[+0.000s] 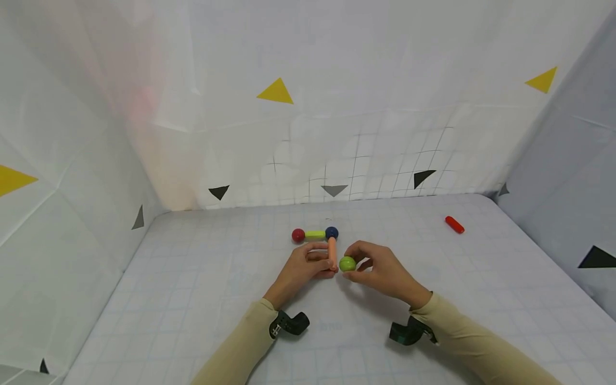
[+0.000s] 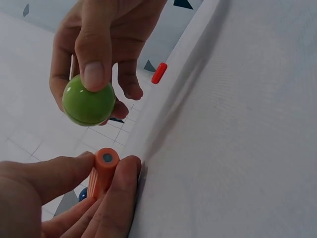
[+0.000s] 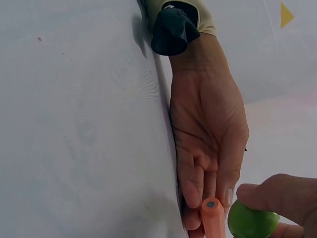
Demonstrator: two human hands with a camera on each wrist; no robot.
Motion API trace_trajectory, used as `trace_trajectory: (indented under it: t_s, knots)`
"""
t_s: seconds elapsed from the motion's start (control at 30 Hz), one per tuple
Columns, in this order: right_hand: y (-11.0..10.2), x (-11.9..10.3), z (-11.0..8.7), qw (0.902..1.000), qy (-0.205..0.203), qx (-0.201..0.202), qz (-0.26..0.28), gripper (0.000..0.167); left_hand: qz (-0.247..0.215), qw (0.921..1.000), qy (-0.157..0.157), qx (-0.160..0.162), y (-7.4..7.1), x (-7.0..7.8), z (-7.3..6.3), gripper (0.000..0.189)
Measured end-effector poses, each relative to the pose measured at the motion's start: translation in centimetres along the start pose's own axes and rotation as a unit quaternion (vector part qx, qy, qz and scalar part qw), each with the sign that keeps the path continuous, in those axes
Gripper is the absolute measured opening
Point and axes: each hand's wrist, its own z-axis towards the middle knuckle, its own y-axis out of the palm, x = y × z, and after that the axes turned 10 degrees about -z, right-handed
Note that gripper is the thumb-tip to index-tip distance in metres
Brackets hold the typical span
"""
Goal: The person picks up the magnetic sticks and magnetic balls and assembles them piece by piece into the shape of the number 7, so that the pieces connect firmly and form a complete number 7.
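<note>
Between thumb and fingers, my left hand (image 1: 304, 267) pinches an orange rod (image 1: 332, 251) whose near end shows a small grey disc in the left wrist view. The rod's far end meets a dark blue ball (image 1: 331, 232). From that ball a yellow-green rod (image 1: 315, 234) runs left to a dark red ball (image 1: 298, 235). My right hand (image 1: 382, 270) pinches a green ball (image 2: 89, 101) just right of the orange rod's near end, with a gap between them. The blue ball is mostly hidden behind the left fingers in the left wrist view.
A loose red rod (image 1: 454, 224) lies at the back right of the white grid-marked table (image 1: 202, 305). White sheet walls with yellow and black triangles stand at the back and both sides. Each wrist bears a dark camera mount (image 1: 290, 324).
</note>
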Motion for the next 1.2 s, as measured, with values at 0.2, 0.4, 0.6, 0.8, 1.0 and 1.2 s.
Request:
trace_trajectory:
  t_s: [0.2, 0.4, 0.6, 0.8, 1.0, 1.2]
  knots:
    - [0.3, -0.1, 0.0, 0.9999, -0.003, -0.010, 0.010, 0.029, 0.000, 1.0000, -0.001, 0.002, -0.1, -0.1, 0.0, 0.050]
    - [0.6, -0.2, 0.0, 0.9997, -0.001, -0.014, 0.018, 0.032, 0.005, 1.0000, -0.005, 0.004, 0.0, 0.0, 0.0, 0.049]
    - [0.7, -0.3, 0.0, 0.9997, -0.003, -0.012, 0.019, 0.032, 0.009, 1.0000, -0.004, 0.000, 0.0, 0.1, -0.1, 0.049]
    - [0.9, -0.5, 0.0, 0.9995, -0.001, -0.017, 0.027, 0.031, 0.008, 1.0000, 0.003, -0.004, -0.1, 0.1, 0.0, 0.048]
    - [1.4, -0.7, 0.0, 0.9993, 0.000, -0.019, 0.032, 0.031, 0.016, 0.9998, 0.010, -0.006, -0.2, 0.0, 0.1, 0.046]
    - [2.0, -0.9, 0.1, 0.9992, -0.003, -0.021, 0.034, 0.031, 0.046, 0.9989, 0.012, 0.003, -0.1, 0.1, 0.1, 0.044]
